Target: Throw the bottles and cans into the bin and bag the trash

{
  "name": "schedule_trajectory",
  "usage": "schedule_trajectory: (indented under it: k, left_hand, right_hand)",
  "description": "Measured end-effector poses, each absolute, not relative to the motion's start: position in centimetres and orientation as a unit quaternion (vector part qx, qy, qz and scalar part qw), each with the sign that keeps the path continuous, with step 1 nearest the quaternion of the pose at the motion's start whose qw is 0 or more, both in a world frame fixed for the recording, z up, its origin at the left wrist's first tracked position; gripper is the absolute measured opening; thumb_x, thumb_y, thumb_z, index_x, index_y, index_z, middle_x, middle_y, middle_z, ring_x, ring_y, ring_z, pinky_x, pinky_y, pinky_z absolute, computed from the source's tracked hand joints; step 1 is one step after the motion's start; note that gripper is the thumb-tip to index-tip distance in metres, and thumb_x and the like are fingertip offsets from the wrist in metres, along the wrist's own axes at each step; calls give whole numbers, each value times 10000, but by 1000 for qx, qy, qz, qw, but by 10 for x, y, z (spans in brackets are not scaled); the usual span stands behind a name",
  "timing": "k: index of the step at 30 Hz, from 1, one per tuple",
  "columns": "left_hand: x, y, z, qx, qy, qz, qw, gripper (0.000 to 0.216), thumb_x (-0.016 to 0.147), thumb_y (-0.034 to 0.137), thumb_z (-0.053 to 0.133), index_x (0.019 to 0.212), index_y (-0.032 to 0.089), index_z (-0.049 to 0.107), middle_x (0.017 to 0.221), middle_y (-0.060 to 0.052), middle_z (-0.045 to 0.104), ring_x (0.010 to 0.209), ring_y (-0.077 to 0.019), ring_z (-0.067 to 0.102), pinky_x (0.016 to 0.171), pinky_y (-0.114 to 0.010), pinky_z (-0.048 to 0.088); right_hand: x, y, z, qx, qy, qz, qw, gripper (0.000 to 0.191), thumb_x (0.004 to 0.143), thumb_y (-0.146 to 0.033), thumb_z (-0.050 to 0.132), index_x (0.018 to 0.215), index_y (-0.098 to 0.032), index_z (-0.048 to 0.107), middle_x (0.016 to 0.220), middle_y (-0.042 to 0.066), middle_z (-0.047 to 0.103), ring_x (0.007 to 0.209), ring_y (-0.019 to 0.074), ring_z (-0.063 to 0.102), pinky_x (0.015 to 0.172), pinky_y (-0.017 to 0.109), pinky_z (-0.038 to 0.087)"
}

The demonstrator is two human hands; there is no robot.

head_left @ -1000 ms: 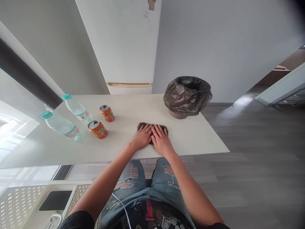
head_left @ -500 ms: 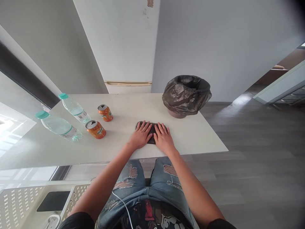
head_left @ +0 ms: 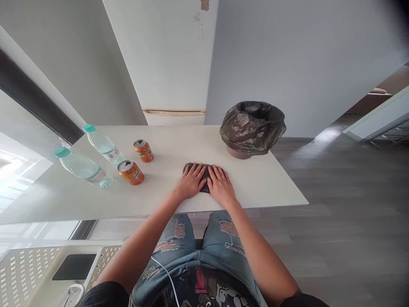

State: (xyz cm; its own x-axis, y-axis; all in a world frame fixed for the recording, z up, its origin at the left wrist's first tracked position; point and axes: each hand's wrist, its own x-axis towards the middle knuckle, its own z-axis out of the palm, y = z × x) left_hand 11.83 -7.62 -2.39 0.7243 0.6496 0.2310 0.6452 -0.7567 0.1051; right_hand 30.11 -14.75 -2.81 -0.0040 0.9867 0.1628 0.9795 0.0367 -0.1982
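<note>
My left hand [head_left: 191,182] and my right hand [head_left: 221,184] lie flat, side by side, on a dark flat rectangular item [head_left: 205,174] near the table's front edge. The fingers of both hands are stretched out, and neither hand grips anything. Most of the dark item is covered by my hands, so its kind cannot be made out. To the left stand two orange soda cans, the nearer can [head_left: 131,172] and the farther can [head_left: 143,151]. Beyond them are two clear plastic bottles with teal caps, the nearer bottle [head_left: 82,167] and the farther bottle [head_left: 103,145].
A bin lined with a black plastic bag [head_left: 253,128] stands at the right rear of the white table [head_left: 172,145]. Behind the table is a white fridge [head_left: 166,64]. A perforated cream surface with a dark pad [head_left: 74,267] sits at lower left. A white cable [head_left: 166,273] crosses my lap.
The view has shifted slightly, so everything sits a little farther right in the frame. Both hands stay flat on the dark item.
</note>
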Motion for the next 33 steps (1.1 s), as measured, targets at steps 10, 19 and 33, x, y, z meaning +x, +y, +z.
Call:
schedule_trajectory:
  k: [10,19,33]
  left_hand:
    - [119,-76,-23,930,347,118,11,661,1118,493,254,1690,175,346,1751,-112,329,1633,-369,263,1318,-601,226]
    - [119,-77,-22,930,354,96,8,672,1114,499,233,1699,182,325,1761,-115,298,1637,-378,243,1298,-645,243]
    - [119,-77,-21,930,356,93,7,660,1114,501,257,1697,201,335,1764,-106,293,1637,-373,249,1305,-630,243]
  right_hand:
    - [300,-149,-26,-692,-709,5,134,621,1122,-386,240,1682,-153,371,1764,83,290,1633,294,284,1333,536,251]
    - [301,-148,-29,-694,-710,8,118,633,1123,-416,221,1693,-172,353,1779,56,249,1645,286,256,1341,528,242]
    - [299,-150,-23,-698,-707,12,108,636,1121,-410,208,1690,-167,358,1780,56,250,1647,274,247,1346,518,233]
